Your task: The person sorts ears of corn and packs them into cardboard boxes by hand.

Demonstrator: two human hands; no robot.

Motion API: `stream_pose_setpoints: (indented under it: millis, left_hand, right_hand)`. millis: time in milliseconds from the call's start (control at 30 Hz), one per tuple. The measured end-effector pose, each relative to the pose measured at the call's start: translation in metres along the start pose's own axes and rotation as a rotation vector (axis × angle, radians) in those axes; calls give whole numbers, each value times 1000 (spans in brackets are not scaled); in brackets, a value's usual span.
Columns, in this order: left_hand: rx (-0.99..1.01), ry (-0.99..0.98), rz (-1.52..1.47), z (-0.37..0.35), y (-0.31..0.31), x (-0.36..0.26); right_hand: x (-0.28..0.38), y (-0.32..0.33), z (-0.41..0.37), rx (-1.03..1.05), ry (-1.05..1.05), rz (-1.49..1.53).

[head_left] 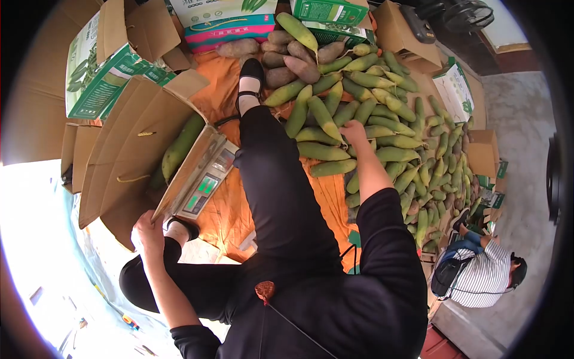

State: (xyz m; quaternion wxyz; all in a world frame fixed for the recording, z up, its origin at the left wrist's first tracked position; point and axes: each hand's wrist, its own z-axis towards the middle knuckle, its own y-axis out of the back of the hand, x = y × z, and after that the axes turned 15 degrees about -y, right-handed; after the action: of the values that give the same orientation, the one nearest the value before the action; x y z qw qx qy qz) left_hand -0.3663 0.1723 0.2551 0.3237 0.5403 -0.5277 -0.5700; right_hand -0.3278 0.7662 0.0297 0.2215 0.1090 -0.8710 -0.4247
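Note:
My left hand (147, 233) is closed on the edge of an open cardboard box (107, 149), at its near corner. Inside that box lies a large green radish (182, 146), partly hidden by the box wall. A digital scale (206, 185) with lit green digits sits against the box's right side. My right hand (354, 133) reaches into the heap of green radishes (388, 122), its fingers closed at the tapered end of one green radish (324, 118). Part of its grip is hidden.
Several reddish-brown radishes (302, 69) lie beyond my foot on an orange cloth (227, 209). Printed cartons (107, 66) stand at upper left, with more boxes (406, 36) behind the heap. A person in a striped shirt (478, 272) crouches at lower right.

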Motion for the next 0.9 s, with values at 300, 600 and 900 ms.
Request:
stream_pose_setpoints:
  millis: [300, 600, 900]
  left_hand:
    - [39, 81, 15, 5, 6, -9]
    - [12, 103, 5, 3, 8, -9]
    - [-32, 44, -2, 0, 5, -3]
  right_hand:
    - [2, -30, -15, -94, -81, -92]
    - [37, -46, -35, -67, -287, -289]
    - [11, -59, -22, 329, -123, 168]
